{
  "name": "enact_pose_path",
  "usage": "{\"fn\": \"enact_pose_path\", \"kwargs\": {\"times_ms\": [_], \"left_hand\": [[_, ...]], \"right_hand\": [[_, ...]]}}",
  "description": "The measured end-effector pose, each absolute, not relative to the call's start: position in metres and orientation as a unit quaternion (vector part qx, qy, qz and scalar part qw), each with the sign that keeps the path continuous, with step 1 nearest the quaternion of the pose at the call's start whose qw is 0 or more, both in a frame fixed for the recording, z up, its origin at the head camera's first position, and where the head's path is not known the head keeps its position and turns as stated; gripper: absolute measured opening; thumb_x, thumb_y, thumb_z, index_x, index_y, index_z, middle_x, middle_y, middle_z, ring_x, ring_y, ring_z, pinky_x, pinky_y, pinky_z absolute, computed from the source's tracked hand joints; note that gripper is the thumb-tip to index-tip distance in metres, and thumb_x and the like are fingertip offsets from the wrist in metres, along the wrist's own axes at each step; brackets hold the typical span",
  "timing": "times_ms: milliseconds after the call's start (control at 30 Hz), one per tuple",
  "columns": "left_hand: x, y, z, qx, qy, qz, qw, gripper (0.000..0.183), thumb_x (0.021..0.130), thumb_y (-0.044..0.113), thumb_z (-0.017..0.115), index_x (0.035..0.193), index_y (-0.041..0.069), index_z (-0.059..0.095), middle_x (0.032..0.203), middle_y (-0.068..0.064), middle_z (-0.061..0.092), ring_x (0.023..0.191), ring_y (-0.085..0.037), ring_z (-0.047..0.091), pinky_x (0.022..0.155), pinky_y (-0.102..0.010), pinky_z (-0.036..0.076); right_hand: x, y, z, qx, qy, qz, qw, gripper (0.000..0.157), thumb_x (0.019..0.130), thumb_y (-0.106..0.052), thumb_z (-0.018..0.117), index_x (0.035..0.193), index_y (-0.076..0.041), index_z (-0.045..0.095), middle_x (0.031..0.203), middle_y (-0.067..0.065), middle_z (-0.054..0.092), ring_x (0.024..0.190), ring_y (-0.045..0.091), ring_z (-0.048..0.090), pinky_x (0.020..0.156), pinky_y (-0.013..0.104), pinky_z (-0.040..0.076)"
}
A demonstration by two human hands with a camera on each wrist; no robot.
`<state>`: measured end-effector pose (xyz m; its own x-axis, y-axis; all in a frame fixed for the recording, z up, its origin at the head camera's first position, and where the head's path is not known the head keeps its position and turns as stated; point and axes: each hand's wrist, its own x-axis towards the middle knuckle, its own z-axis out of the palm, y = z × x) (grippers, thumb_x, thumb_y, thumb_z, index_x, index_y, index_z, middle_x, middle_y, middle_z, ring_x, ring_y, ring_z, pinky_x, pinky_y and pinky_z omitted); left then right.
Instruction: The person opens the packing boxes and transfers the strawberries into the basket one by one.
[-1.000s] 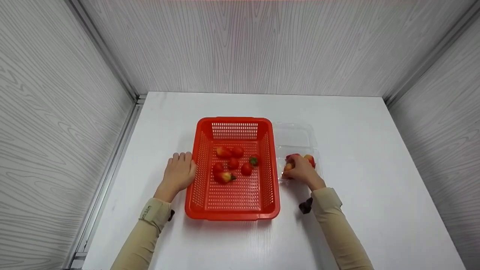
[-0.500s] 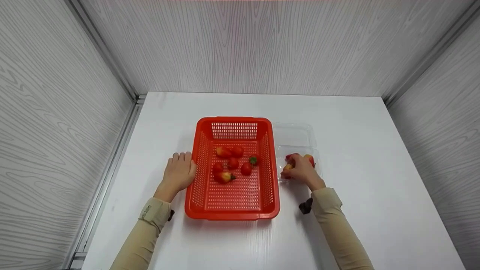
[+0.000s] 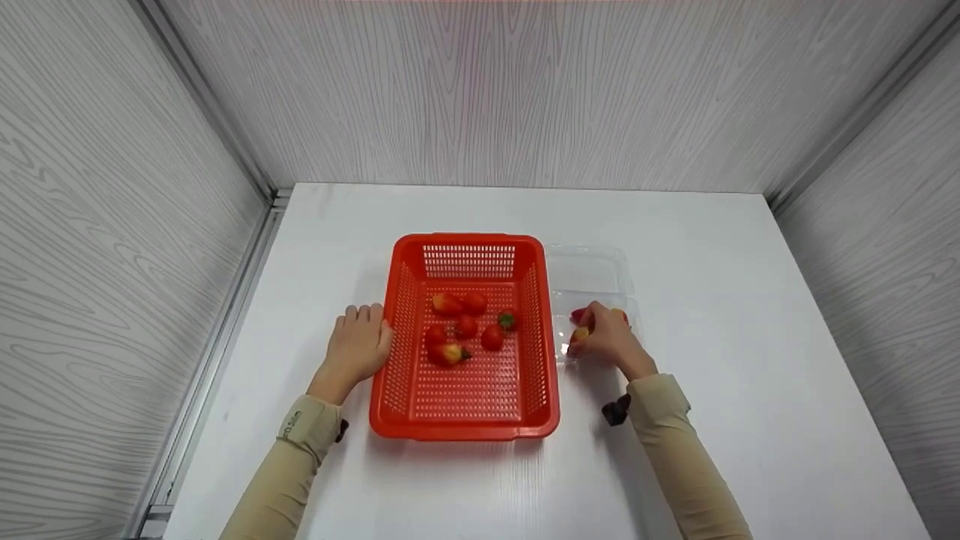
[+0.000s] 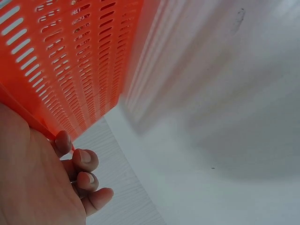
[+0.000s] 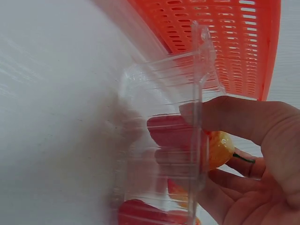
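Note:
A red slotted basket (image 3: 467,420) sits mid-table with several strawberries (image 3: 466,327) inside. My left hand (image 3: 358,346) rests against its left wall (image 4: 79,61), fingers lightly curled beside it. To the right lies an open clear plastic clamshell box (image 3: 591,274) holding a few strawberries (image 5: 165,130). My right hand (image 3: 606,335) reaches into the clamshell (image 5: 161,140) and pinches a yellowish-red strawberry (image 5: 219,149) between thumb and fingers. Another red strawberry (image 3: 578,315) shows just left of the hand.
The white table (image 3: 750,315) is boxed in by grey wood-grain walls (image 3: 97,247) at the back, left and right. A metal rail (image 3: 225,330) runs along the table's left edge. A dark strap (image 3: 615,411) shows at my right wrist.
My right hand has shifted slightly right and away within the clamshell, closing over the strawberries. The left hand and the basket have not moved.

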<state>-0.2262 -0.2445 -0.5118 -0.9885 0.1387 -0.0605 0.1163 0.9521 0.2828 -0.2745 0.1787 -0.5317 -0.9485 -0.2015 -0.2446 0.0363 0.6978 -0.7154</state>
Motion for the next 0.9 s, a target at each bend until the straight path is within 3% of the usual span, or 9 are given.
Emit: {"fn": "enact_pose_path", "kwargs": {"times_ms": [133, 233, 467, 633, 900], "left_hand": [[-0.226, -0.245, -0.511, 0.065, 0.987, 0.141, 0.036, 0.026, 0.102, 0.023, 0.033, 0.102, 0.001, 0.046, 0.09, -0.015, 0.045, 0.086, -0.033, 0.04, 0.078, -0.048, 0.035], [-0.225, -0.245, -0.511, 0.067, 0.987, 0.142, 0.031, 0.025, 0.102, 0.023, 0.033, 0.101, 0.002, 0.046, 0.089, -0.014, 0.045, 0.085, -0.032, 0.04, 0.077, -0.047, 0.034], [-0.225, -0.244, -0.512, 0.072, 0.989, 0.13, 0.024, 0.025, 0.101, 0.022, 0.032, 0.099, 0.001, 0.045, 0.087, -0.015, 0.044, 0.084, -0.033, 0.039, 0.076, -0.047, 0.034], [-0.225, -0.243, -0.51, 0.07, 0.989, 0.127, 0.026, 0.026, 0.101, 0.023, 0.033, 0.102, 0.0, 0.046, 0.089, -0.016, 0.044, 0.086, -0.034, 0.04, 0.077, -0.048, 0.035], [-0.226, -0.243, -0.509, 0.081, 0.989, 0.12, 0.021, 0.026, 0.101, 0.022, 0.033, 0.102, 0.001, 0.047, 0.09, -0.016, 0.044, 0.086, -0.033, 0.04, 0.078, -0.048, 0.036]], "right_hand": [[-0.275, 0.178, -0.522, -0.031, 0.905, -0.398, 0.146, 0.042, 0.073, -0.015, 0.084, 0.096, -0.004, 0.052, 0.114, 0.015, 0.066, 0.085, 0.026, 0.057, 0.055, 0.034, 0.05], [-0.274, 0.177, -0.516, -0.027, 0.907, -0.403, 0.115, 0.038, 0.078, -0.021, 0.081, 0.093, -0.004, 0.051, 0.097, 0.015, 0.065, 0.075, 0.025, 0.056, 0.048, 0.033, 0.048], [-0.278, 0.17, -0.499, -0.033, 0.901, -0.432, 0.003, 0.04, 0.078, -0.023, 0.083, 0.083, -0.004, 0.049, 0.073, 0.01, 0.058, 0.064, 0.02, 0.052, 0.053, 0.027, 0.043], [-0.278, 0.161, -0.485, -0.042, 0.878, -0.476, -0.036, 0.041, 0.077, -0.022, 0.085, 0.08, -0.003, 0.049, 0.072, 0.01, 0.063, 0.06, 0.017, 0.061, 0.052, 0.023, 0.048], [-0.27, 0.14, -0.466, -0.078, 0.847, -0.525, -0.005, 0.038, 0.081, -0.026, 0.083, 0.087, -0.005, 0.052, 0.079, 0.01, 0.062, 0.062, 0.021, 0.062, 0.054, 0.029, 0.052]]}}
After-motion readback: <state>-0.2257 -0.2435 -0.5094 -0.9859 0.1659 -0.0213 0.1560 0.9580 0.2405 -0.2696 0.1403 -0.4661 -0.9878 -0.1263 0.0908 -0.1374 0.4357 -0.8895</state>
